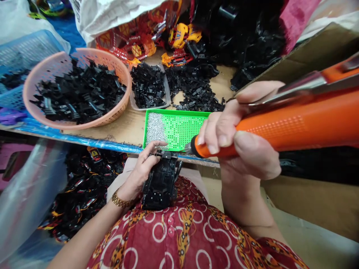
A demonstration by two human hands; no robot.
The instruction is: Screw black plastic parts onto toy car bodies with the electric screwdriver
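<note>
My left hand (140, 170) grips a black plastic toy car chassis (159, 183) by its upper end, close to my lap. In my right hand (244, 134) is an orange electric screwdriver (303, 123), its tip pointing left over the near edge of a green perforated tray (185, 111). Small silver screws (156, 129) lie heaped in that tray's left part. The screwdriver's tip is apart from the chassis. Part of the tray is hidden behind my right hand.
A pink basket (28, 89) and a clear container (169, 93) hold black plastic parts; more parts (196, 87) lie loose beside them. Orange and red toy car bodies (137, 48) are behind. A cardboard box (297, 48) stands right. Toy cars (86, 179) fill a bag below left.
</note>
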